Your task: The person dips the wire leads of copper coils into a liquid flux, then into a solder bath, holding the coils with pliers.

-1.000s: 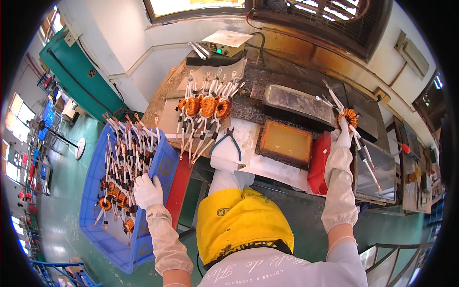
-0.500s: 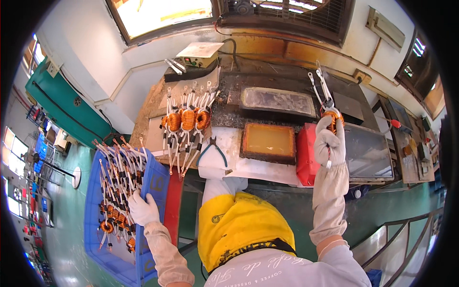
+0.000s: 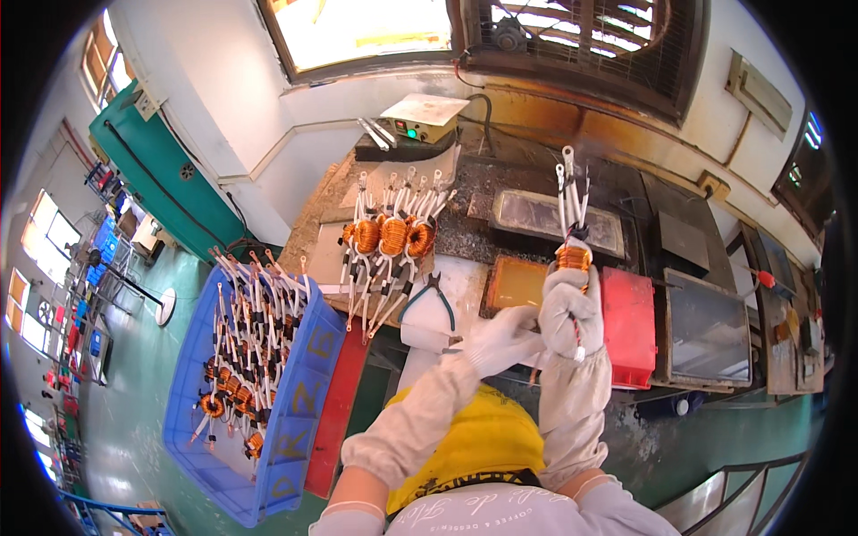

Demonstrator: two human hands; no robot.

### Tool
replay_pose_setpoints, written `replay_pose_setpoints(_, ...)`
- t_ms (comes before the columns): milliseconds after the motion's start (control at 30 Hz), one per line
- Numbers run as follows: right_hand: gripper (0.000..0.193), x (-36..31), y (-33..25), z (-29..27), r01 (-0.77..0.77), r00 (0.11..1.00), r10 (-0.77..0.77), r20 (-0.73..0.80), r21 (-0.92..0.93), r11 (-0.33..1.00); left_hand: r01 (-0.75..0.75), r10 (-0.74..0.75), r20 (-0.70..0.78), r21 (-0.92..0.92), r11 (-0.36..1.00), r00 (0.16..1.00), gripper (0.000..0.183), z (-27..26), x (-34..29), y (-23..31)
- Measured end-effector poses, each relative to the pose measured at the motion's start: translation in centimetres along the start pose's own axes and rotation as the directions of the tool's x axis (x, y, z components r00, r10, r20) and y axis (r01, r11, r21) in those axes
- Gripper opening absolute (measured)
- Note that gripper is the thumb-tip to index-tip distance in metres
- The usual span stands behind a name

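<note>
My right hand [image 3: 572, 314], in a white glove, is wrapped around a copper-wound ring coil [image 3: 573, 258] held upright over the front of the bench. The coil's white leads [image 3: 569, 192] with metal lugs point up and away. Close against it on the left is my gloved left hand [image 3: 505, 341], fingers bent together near the coil's lower end. A lug end [image 3: 534, 373] hangs below them; whether the left fingers grip a lead is hidden. Behind the hands lies a square pot of amber material [image 3: 516, 281], partly covered by them.
Several finished-looking coils [image 3: 391, 237] lie on the bench at left, beside pliers [image 3: 431, 299]. A blue crate [image 3: 308, 393] full of coils stands at lower left. A red box [image 3: 628, 326] sits right of my hands, a rectangular tray [image 3: 559, 221] farther back, a control box [image 3: 424, 116] behind.
My left hand has left the blue crate and come across to my right hand. The right hand has brought its coil left and nearer. The view has shifted too.
</note>
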State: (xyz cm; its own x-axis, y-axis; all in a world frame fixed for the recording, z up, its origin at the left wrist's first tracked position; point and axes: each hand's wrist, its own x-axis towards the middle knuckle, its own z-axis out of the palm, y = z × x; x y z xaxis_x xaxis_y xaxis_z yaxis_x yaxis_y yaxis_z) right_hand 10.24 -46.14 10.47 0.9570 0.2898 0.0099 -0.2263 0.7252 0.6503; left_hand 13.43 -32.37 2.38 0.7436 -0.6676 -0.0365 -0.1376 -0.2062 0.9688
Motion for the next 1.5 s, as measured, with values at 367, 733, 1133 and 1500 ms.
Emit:
replay_pose_setpoints(367,0.043,2.7,2.1,-1.5,-0.161,0.986,0.157,0.055,0.082,0.983,-0.223,0.211,-0.092,-0.595,0.772,0.973,0.033,-1.5,4.5,0.1)
replay_pose_setpoints(733,0.023,2.9,-2.5,-5.1,0.036,0.797,-0.426,0.428,-0.738,-0.674,0.114,-0.136,0.022,-0.694,0.711,0.990,0.032,-8.3,3.2,1.6)
replay_pose_setpoints(1133,0.018,4.3,-1.9,-1.3,0.219,0.720,0.053,0.692,-0.154,-0.963,0.149,-0.089,0.120,-0.826,0.544,0.989,0.019,-10.0,3.6,0.4)
replay_pose_setpoints(1500,0.067,13.2,-3.6,7.7,-0.016,0.927,0.181,0.328,0.517,-0.856,0.222,-0.093,0.205,-0.802,0.554,0.974,0.013,-9.2,4.4,2.2)
